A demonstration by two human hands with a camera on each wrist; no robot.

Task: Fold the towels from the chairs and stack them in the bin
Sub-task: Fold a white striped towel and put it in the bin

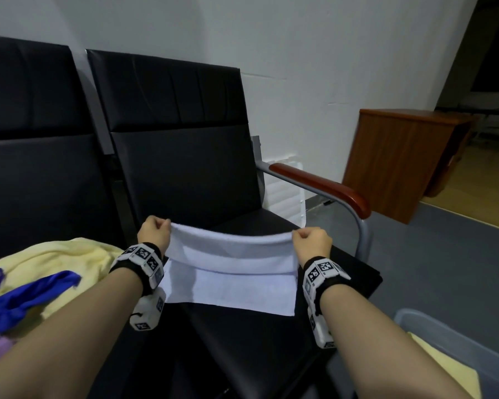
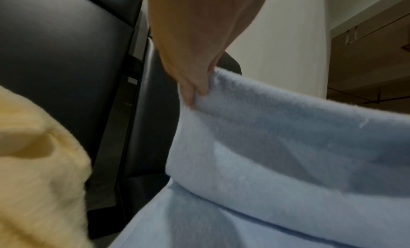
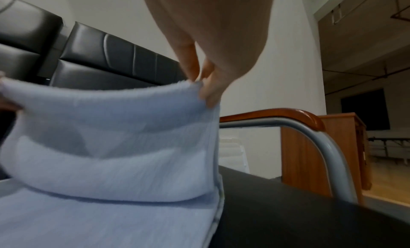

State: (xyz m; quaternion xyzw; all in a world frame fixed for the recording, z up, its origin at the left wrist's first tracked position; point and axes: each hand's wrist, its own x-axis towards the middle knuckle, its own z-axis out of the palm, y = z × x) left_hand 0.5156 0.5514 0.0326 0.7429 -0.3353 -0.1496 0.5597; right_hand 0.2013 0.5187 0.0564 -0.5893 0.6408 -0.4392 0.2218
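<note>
Mid-fold on the pale blue towel (image 1: 231,272): it lies on the black chair seat (image 1: 271,335), near half flat, far half lifted and curling back toward the person. Left hand (image 1: 154,232) pinches the far-left corner, right hand (image 1: 313,240) pinches the far-right corner, both narrow fingertip grips on the doubled edge; the wrist views confirm cloth between thumb and fingers (image 2: 195,87) on the left and fingers (image 3: 210,92) on the right. The raised edge sags a little in the middle. To do this step well, I'd judge: keep both corners level and slightly taut so the sag goes, bring them toward 6 o'clock together, land them square on the near corners, then release and smooth outward so no air pocket stays in the fold. The side edges already look aligned at 3 o'clock; watch the left one, which the wrist partly hides. The bin (image 1: 455,349) sits at 4 o'clock of the chair, grey, with something pale yellow inside, probably a folded towel, though only a sliver shows. At 9 o'clock a yellow towel (image 1: 55,260) lies bunched on the next seat with a blue cloth (image 1: 26,298) over it, not yet folded. Wrist bands (image 1: 324,273) carry black-and-white square marker codes; no readable words, brands or labels anywhere.
</note>
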